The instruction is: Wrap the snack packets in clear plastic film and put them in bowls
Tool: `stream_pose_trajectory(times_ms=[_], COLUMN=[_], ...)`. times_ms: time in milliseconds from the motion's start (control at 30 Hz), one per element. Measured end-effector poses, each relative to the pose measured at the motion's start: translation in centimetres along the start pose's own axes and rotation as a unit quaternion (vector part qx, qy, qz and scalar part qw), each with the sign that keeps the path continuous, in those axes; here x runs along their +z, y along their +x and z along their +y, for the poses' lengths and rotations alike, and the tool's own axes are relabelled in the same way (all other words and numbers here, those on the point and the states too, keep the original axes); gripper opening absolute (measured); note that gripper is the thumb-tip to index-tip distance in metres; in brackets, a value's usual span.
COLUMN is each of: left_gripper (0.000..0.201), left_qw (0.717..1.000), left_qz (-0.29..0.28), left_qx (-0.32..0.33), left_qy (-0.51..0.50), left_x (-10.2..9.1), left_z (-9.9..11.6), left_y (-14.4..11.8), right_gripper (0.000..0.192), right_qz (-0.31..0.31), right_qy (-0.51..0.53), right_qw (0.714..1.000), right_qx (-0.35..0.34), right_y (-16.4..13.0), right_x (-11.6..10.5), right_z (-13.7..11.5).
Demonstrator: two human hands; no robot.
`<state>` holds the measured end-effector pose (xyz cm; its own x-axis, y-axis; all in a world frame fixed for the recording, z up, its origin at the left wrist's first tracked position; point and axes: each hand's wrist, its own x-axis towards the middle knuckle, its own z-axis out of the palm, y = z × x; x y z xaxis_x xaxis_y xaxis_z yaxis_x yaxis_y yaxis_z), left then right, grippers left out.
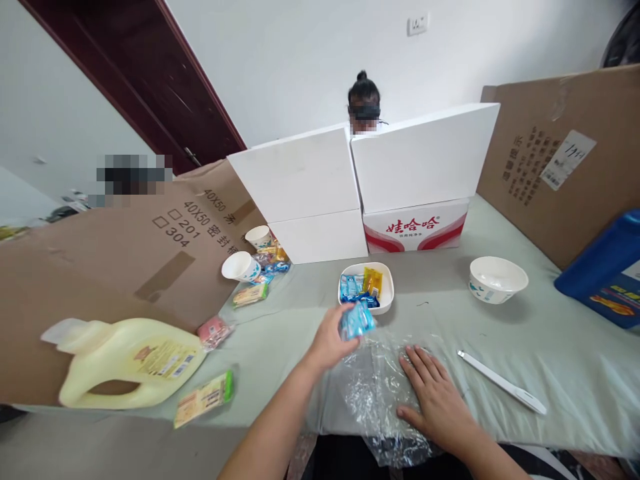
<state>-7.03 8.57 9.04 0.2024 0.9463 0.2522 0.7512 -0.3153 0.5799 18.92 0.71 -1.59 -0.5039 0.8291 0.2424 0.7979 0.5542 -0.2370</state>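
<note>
Blue snack packet (357, 321) sits pinched in fingers of left hand (331, 341), just at near rim of white square dish (387, 293), which holds more blue packets & a yellow one. Left hand closed round the packet, forearm coming up from bottom centre, angled toward the dish. Right hand (435, 393) lies flat, palm down, fingers spread & holding nothing, pressed on clear plastic bag (375, 387) spread on table (550, 347) w/ pale green cover; bag lies right below the packet, between both hands & under the right one. Packet is just left of & beyond right hand's fingertips, not touching them.

White pen-like stick (501, 382) lies to right of right hand, apart from it. White bowl (497, 279) stands farther right of dish. On left: pale yellow jug (127, 360) on its side, pink packet (214, 331), green-edged packet (205, 398), two paper cups (241, 266) w/ loose sweets near them. White foam boxes (300, 175) & cardboard sheets (560, 160) wall the table; another person (363, 100) sits behind the boxes
</note>
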Motion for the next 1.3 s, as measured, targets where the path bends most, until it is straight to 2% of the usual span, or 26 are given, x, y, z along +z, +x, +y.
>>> stream_pose_trajectory(times_ms=[67, 100, 167, 233, 300, 367, 467, 533, 567, 600, 633, 667, 700, 800, 867, 900, 1000, 1067, 1133, 1167, 1233, 1300], left_gripper=[0.058, 0.056, 0.056, 0.059, 0.065, 0.068, 0.052, 0.036, 0.029, 0.025, 0.023, 0.022, 0.022, 0.048, 0.061, 0.061, 0.05, 0.038, 0.034, 0.034, 0.045, 0.069], left_qw=[0.992, 0.984, 0.963, 0.948, 0.945, 0.949, 0.955, 0.967, 0.976, 0.983, 0.981, 0.97, 0.962, 0.96, 0.96, 0.962, 0.969, 0.973, 0.981, 0.983, 0.976, 0.961], left_qz=[0.084, 0.102, 0.084, 0.058, 0.043, 0.036, 0.099, 0.145, 0.135, 0.098, 0.028, -0.045, -0.089, -0.145, -0.163, -0.162, -0.105, -0.046, -0.029, -0.049, -0.126, -0.202], left_qx=[-0.078, -0.115, -0.188, -0.232, -0.24, -0.229, -0.166, -0.061, 0.012, 0.092, 0.173, 0.231, 0.251, 0.206, 0.158, 0.129, 0.019, -0.014, 0.024, 0.062, 0.132, 0.158], left_qy=[0.049, 0.091, 0.172, 0.211, 0.217, 0.215, 0.227, 0.202, 0.167, 0.121, 0.081, 0.057, 0.055, 0.124, 0.165, 0.18, 0.221, 0.225, 0.192, 0.166, 0.119, 0.102], left_x=[-0.8, -0.9, -0.5, 0.5, 1.6, 2.3, 2.4, 2.6, 2.9, 3.4, 4.1, 4.8, 5.5, 6.7, 6.2, 5.6, 3.0, 1.2, -0.1, -0.6, -1.0, -1.0], left_z=[0.0, 0.2, 0.6, 1.2, 1.6, 2.1, 2.8, 3.4, 3.9, 4.3, 4.6, 4.8, 4.8, 3.2, 0.8, -0.6, -4.3, -5.5, -5.2, -4.7, -3.2, -1.8], left_y=[3.2, 4.9, 8.0, 10.3, 11.5, 11.4, 8.7, 5.3, 3.3, 1.1, -1.0, -3.0, -4.8, -7.8, -8.1, -7.9, -7.5, -7.9, -8.9, -9.6, -10.9, -11.9], right_gripper=[0.08, 0.08, 0.078, 0.077, 0.077, 0.076, 0.075, 0.074, 0.075, 0.074, 0.073, 0.072, 0.071, 0.072, 0.074, 0.073, 0.069, 0.064, 0.063, 0.066, 0.078, 0.086], right_qz=[0.0, 0.0, -0.002, -0.002, -0.002, -0.004, -0.01, -0.009, -0.004, 0.004, 0.014, 0.024, 0.033, 0.036, 0.015, 0.004, -0.011, -0.006, -0.007, -0.014, -0.044, -0.085], right_qy=[0.005, 0.005, 0.002, 0.001, 0.004, 0.008, 0.011, 0.007, 0.001, -0.006, -0.015, -0.023, -0.03, -0.034, -0.029, -0.028, -0.027, -0.021, -0.001, 0.015, 0.048, 0.07], right_qw=[1.0, 1.0, 1.0, 1.0, 1.0, 1.0, 1.0, 1.0, 1.0, 1.0, 1.0, 0.999, 0.999, 0.998, 0.999, 1.0, 0.999, 0.999, 1.0, 1.0, 0.997, 0.99], right_qx=[0.003, 0.004, 0.006, 0.004, 0.001, 0.001, 0.005, 0.005, 0.004, 0.0, -0.006, -0.013, -0.019, -0.024, -0.014, -0.007, 0.019, 0.029, 0.017, 0.0, -0.047, -0.09], right_y=[0.0, 0.0, -0.1, -0.1, -0.1, -0.1, 0.0, 0.0, 0.0, 0.0, -0.1, -0.1, -0.1, -0.1, -0.2, -0.2, -0.5, -0.9, -1.7, -2.2, -3.3, -4.4], right_x=[0.1, 0.1, 0.1, 0.1, 0.1, 0.1, -0.1, -0.1, -0.1, 0.0, 0.1, 0.2, 0.3, 0.5, 0.6, 0.5, -0.2, -1.2, -2.5, -3.2, -4.3, -4.8], right_z=[0.0, 0.0, 0.1, 0.1, 0.2, 0.2, 0.1, 0.1, 0.0, 0.0, 0.0, 0.0, 0.0, 0.1, 0.0, 0.0, 0.1, 0.4, 0.7, 0.9, 1.1, 1.2])
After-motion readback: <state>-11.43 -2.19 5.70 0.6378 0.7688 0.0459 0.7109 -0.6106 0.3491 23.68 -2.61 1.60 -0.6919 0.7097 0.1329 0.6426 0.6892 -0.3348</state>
